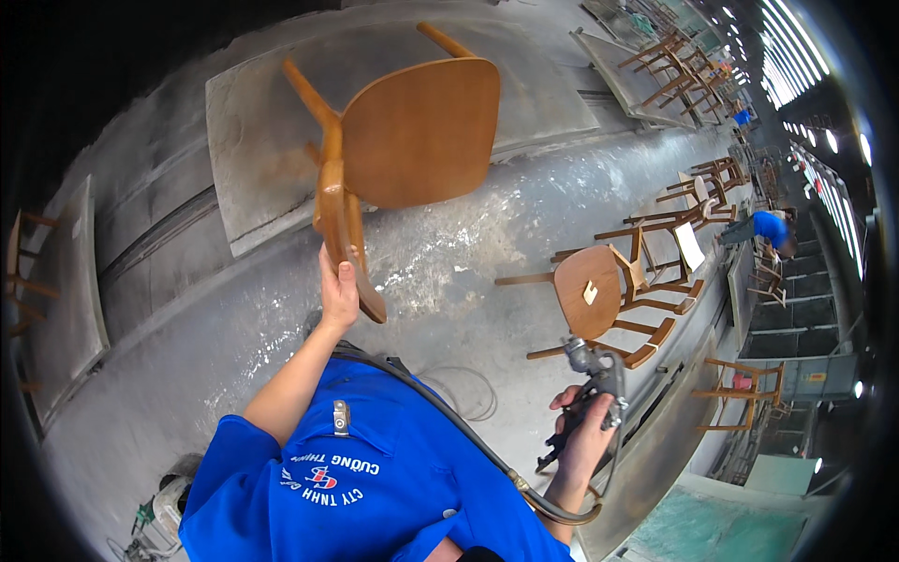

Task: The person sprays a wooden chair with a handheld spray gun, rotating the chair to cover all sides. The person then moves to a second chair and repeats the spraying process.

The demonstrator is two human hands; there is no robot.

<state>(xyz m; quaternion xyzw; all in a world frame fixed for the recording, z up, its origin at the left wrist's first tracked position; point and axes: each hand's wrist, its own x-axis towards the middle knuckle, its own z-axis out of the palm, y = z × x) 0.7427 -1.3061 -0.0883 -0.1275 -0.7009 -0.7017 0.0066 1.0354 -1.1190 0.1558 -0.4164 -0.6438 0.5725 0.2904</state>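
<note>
Presently, we find the varnished orange-brown wooden chair (pixel 421 136) ahead and to the left, over a flat grey board (pixel 243 187); we cannot tell whether its legs bear on it. Its broad, rounded seat shows an even, smooth finish with faint grain, and highlights lie along the curved back frame. The left hand (pixel 339 292) is closed on the curved back rail, thumb on the near side. The right hand (pixel 592 436) is wrapped around the handle of a metallic grey spray gun (pixel 599 375), held well apart from the chair; we cannot tell if the trigger is pressed.

In the way, we note a dark flexible hose (pixel 440 398) crossing before the blue work shirt (pixel 375 459), and a thin looped cable (pixel 493 393) on the scuffed grey floor (pixel 449 272). To the right stands a brown round-seated chair (pixel 571 281) bearing a small cream piece (pixel 590 293); farther off, a blue-clad person (pixel 773 229) bends near more chairs.
</note>
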